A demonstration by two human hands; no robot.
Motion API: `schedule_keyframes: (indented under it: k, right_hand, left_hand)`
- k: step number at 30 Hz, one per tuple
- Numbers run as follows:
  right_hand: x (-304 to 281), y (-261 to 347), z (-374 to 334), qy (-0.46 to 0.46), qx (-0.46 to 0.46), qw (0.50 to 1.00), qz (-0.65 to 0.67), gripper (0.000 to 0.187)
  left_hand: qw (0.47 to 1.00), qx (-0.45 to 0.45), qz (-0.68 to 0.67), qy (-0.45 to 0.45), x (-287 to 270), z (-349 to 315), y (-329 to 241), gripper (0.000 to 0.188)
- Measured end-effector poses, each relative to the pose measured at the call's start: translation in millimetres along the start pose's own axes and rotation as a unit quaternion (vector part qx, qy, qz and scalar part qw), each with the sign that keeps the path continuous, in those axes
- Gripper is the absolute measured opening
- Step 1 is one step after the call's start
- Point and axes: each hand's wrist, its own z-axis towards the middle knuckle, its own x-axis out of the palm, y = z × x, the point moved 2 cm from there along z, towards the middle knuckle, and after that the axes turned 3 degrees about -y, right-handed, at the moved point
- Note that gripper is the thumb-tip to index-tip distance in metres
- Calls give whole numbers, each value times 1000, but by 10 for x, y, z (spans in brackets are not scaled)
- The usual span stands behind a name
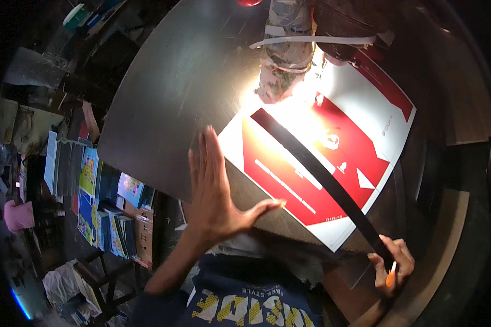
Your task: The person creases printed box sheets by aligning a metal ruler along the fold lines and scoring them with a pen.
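My left hand (213, 201) is held over the near edge of a grey metal table (169, 92), fingers stretched upward and thumb spread to the right. It holds nothing. A printed red and white sheet (289, 191) lies on the table, just right of the thumb. Across the sheet runs a long dark flat strip (327, 182), slanting down to the right. My right hand (395, 264) grips its near end. In the same hand is a slim white stick-like thing with an orange end (391, 277); its exact kind I cannot make out.
A worn, tape-wrapped post (286, 52) rises behind the sheet, beside a glaring light. A pale strip (322, 40) crosses it. Stacks of printed booklets (106, 229) stand at the left. A person in a pink top (18, 215) is far left.
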Motion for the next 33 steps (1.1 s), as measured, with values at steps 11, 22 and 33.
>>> schedule_keyframes:
  k: [11, 22, 33]
  right_hand:
    - [412, 79, 258, -55, 20, 998, 10, 40]
    - [526, 88, 139, -43, 17, 999, -6, 38]
    - [701, 177, -54, -22, -48, 996, -75, 36]
  left_hand:
    - [979, -66, 150, 124, 225, -335, -380, 125]
    - [989, -84, 59, 105, 256, -376, -481, 123]
    - [963, -71, 223, 136, 322, -244, -562, 120]
